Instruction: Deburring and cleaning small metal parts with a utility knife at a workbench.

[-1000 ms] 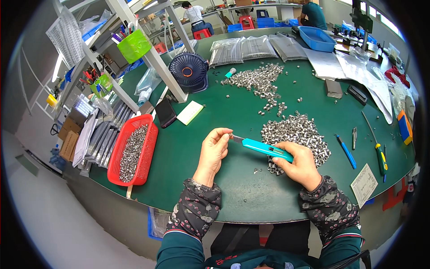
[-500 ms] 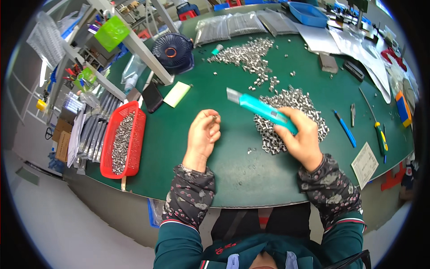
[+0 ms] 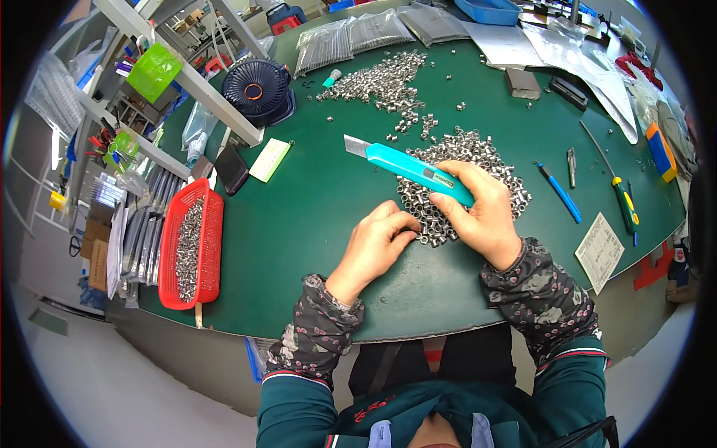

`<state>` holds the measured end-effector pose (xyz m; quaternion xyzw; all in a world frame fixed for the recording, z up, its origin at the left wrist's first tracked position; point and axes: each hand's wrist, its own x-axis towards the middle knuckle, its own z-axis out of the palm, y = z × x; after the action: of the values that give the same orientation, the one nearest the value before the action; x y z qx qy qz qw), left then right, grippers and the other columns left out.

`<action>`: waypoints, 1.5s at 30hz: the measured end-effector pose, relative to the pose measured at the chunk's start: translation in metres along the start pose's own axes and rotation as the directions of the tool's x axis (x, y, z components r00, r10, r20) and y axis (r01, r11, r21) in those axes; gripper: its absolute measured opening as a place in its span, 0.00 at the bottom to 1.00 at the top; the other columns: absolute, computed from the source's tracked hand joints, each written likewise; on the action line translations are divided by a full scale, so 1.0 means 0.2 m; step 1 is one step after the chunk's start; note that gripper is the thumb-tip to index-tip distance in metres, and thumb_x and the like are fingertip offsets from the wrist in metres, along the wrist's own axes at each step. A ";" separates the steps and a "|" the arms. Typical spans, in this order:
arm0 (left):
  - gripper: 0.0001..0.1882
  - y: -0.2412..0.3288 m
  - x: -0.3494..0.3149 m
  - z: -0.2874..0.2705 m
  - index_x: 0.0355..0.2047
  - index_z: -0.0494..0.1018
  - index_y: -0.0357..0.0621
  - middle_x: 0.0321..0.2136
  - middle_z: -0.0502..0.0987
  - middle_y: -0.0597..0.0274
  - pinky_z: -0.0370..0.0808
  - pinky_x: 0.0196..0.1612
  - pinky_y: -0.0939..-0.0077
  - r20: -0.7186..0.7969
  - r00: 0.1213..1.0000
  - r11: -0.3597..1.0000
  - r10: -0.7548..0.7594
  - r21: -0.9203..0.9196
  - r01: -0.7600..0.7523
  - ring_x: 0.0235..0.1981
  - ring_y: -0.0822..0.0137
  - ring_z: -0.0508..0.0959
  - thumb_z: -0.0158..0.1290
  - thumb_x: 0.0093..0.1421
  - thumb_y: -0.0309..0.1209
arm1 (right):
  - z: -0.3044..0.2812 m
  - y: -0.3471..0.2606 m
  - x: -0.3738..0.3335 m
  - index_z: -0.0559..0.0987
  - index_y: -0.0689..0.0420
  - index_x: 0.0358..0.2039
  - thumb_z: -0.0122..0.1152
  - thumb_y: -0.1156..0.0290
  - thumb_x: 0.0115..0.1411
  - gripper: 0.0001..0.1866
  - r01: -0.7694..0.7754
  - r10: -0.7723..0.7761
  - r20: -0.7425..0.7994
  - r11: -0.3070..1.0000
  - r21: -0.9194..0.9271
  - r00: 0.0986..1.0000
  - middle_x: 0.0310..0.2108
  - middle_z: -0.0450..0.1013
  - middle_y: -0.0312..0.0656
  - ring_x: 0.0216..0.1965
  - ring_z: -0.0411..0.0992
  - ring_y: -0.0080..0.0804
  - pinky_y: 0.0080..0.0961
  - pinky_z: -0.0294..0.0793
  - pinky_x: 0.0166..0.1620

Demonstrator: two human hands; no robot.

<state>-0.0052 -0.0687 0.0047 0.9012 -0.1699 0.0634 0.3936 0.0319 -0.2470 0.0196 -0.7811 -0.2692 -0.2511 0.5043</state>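
Observation:
My right hand (image 3: 485, 216) is closed around a turquoise utility knife (image 3: 418, 173), its blade out and pointing to the upper left. The knife hangs over a heap of small metal rings (image 3: 463, 145). At the heap's near left edge is my left hand (image 3: 377, 243), thumb and forefinger pinched together. Its fingertips touch the outermost rings; whatever sits between them is too small to make out. A second, looser spread of metal pieces (image 3: 381, 78) lies farther back, with a small turquoise-and-grey piece (image 3: 331, 78) at its left end.
To the left stands a red basket (image 3: 169, 254) holding metal pieces, with a phone (image 3: 231, 169), a yellow-green notepad (image 3: 270, 160) and a dark fan (image 3: 258, 91) beyond. A blue pen-like tool (image 3: 560, 196), a screwdriver (image 3: 624, 201) and a printed card (image 3: 600, 252) lie right.
My left hand has moved right and turned palm down, reaching the heap's edge. My right hand still grips the knife. The whole view has shifted slightly.

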 end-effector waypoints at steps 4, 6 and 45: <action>0.06 0.01 0.00 0.02 0.28 0.75 0.46 0.22 0.66 0.62 0.69 0.29 0.69 0.007 0.999 0.996 0.033 0.078 -0.034 0.26 0.63 0.71 0.55 0.47 0.25 | 0.00 -0.01 0.00 0.74 0.59 0.36 0.62 0.69 0.46 0.15 0.010 -0.010 -0.011 1.000 -0.005 1.000 0.30 0.72 0.46 0.28 0.73 0.40 0.28 0.72 0.29; 0.06 0.00 0.00 0.01 0.28 0.75 0.46 0.22 0.66 0.62 0.69 0.29 0.69 0.005 0.999 0.995 0.036 0.089 -0.036 0.25 0.63 0.71 0.55 0.47 0.25 | -0.01 -0.01 0.00 0.74 0.59 0.36 0.62 0.69 0.46 0.15 0.000 0.000 0.001 1.000 -0.005 1.000 0.29 0.72 0.46 0.28 0.73 0.40 0.28 0.72 0.29; 0.07 -0.29 0.01 -0.22 0.38 0.69 0.41 0.28 0.68 0.68 0.55 0.15 0.91 -0.011 0.941 0.107 -0.338 -0.994 0.026 0.18 0.81 0.61 0.47 0.58 0.25 | 0.02 0.00 -0.02 0.76 0.58 0.35 0.63 0.65 0.45 0.16 -0.159 0.152 0.322 0.987 -0.006 0.935 0.24 0.72 0.45 0.25 0.72 0.40 0.31 0.70 0.30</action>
<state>0.0182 0.0001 -0.0038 0.4168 -0.0077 -0.0069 0.9089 0.0299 -0.2450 0.0155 -0.8253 -0.2876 -0.0774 0.4798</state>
